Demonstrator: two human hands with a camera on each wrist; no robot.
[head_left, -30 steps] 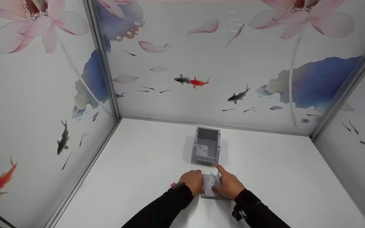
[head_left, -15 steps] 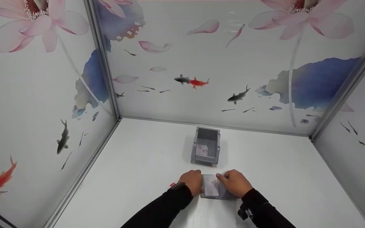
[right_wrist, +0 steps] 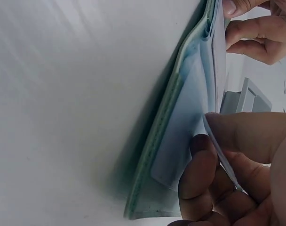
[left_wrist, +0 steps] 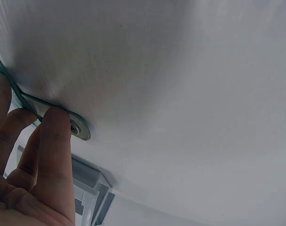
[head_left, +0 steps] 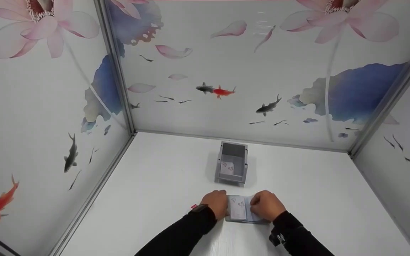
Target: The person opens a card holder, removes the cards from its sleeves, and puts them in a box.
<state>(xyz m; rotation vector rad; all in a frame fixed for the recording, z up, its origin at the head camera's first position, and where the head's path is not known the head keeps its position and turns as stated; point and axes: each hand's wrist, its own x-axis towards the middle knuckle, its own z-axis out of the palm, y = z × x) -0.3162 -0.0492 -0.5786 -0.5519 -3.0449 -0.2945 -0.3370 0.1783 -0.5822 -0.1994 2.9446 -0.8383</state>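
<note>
We see the left hand [head_left: 215, 204], its fingertips [left_wrist: 56, 116] hidden in the head view, pinching the edge of an opened card holder [head_left: 248, 217] on the white table [head_left: 162, 199], and the right hand [head_left: 268, 206] pinching a translucent page [right_wrist: 221, 153] which it partly covers.

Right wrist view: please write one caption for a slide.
Right hand pinches a thin leaf in an open folder, left hand beyond.

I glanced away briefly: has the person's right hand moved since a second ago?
Yes. Judged against the grey box, which stays put, the right hand has shifted to the right.
</note>
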